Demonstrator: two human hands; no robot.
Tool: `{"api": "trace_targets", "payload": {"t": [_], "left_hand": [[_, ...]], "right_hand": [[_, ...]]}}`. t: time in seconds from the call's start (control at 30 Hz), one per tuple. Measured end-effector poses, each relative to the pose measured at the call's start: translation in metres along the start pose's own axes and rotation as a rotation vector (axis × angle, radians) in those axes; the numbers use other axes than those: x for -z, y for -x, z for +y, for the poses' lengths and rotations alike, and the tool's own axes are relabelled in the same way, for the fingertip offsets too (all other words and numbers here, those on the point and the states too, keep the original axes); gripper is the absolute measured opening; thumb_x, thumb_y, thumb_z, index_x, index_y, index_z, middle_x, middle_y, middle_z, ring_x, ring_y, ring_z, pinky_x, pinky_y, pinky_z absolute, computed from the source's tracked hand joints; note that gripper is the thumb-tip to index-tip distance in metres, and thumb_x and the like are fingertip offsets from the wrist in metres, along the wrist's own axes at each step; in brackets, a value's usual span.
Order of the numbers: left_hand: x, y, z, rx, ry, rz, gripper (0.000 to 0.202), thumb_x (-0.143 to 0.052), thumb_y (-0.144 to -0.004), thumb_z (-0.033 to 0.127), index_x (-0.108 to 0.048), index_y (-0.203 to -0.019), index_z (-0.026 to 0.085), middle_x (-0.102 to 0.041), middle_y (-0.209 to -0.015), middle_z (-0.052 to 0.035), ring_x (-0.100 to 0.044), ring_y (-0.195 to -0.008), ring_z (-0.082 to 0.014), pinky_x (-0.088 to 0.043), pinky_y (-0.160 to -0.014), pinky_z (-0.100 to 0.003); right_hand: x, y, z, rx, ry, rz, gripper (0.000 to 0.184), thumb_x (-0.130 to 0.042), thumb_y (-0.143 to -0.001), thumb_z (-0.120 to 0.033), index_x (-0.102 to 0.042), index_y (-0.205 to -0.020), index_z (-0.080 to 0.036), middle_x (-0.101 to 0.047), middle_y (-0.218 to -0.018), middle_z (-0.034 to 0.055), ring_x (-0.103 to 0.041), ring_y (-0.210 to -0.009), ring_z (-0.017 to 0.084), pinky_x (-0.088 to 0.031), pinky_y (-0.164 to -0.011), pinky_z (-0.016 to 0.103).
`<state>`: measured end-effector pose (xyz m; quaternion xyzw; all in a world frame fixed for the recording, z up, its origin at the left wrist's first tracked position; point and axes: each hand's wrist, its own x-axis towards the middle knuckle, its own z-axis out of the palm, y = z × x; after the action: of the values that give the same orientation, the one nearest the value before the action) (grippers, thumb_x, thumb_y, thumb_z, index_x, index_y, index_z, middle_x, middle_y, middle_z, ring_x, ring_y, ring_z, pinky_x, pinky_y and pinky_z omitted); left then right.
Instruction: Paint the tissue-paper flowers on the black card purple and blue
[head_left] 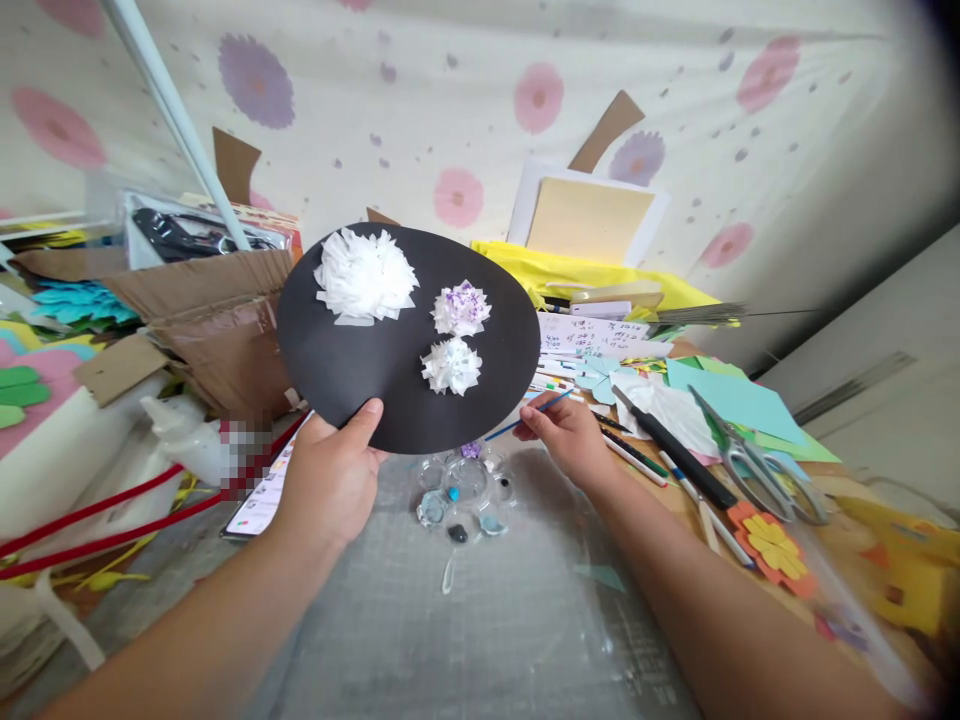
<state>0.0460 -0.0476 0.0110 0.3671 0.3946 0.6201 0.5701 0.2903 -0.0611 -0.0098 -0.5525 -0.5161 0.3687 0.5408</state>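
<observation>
My left hand [334, 470] grips the lower edge of a black paper disc [352, 350] and holds it up, tilted toward me. Three tissue flowers are stuck on the disc: a large white one [365, 276], a small purple-tipped one [460, 308] and a small bluish one [451, 366]. My right hand [564, 432] is closed on a thin blue paintbrush [529, 414] just below the disc's right edge. Beneath the disc lies a clear paint palette [465, 495] with dabs of blue and dark paint.
Scissors [754, 462], pens [679, 460], coloured paper sheets [731, 400] and an orange-yellow paper flower [772, 545] crowd the table's right side. A brown cardboard box [214, 325], red cords [97, 520] and a phone [259, 495] lie left. A flowered cloth [480, 100] hangs behind.
</observation>
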Motion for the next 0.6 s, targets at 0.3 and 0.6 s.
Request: {"api": "trace_targets", "payload": {"t": [0.3,0.6], "left_hand": [[-0.001,0.000,0.002,-0.010,0.045,0.027,0.046,-0.075,-0.080,0.026,-0.065,-0.125,0.028,-0.067,-0.136,-0.0028,-0.061,-0.125,-0.0293,-0.055,-0.100,-0.045],[0.001,0.001,-0.004,0.003,-0.040,0.010,0.053,-0.072,-0.082,0.033,-0.061,-0.134,0.029,-0.067,-0.135,-0.0072,-0.064,-0.121,-0.0319,-0.059,-0.093,-0.046]], "right_hand": [[-0.004,-0.006,0.004,-0.208,-0.198,0.115,0.047,-0.080,-0.060,-0.058,-0.057,-0.063,-0.017,-0.066,-0.050,0.0034,-0.058,-0.040,0.013,-0.046,-0.042,0.023],[0.027,0.001,-0.052,0.058,-0.557,0.306,0.048,-0.082,-0.058,-0.052,-0.045,-0.058,-0.022,-0.049,-0.040,-0.0086,-0.049,-0.039,0.009,-0.045,-0.044,0.022]]}}
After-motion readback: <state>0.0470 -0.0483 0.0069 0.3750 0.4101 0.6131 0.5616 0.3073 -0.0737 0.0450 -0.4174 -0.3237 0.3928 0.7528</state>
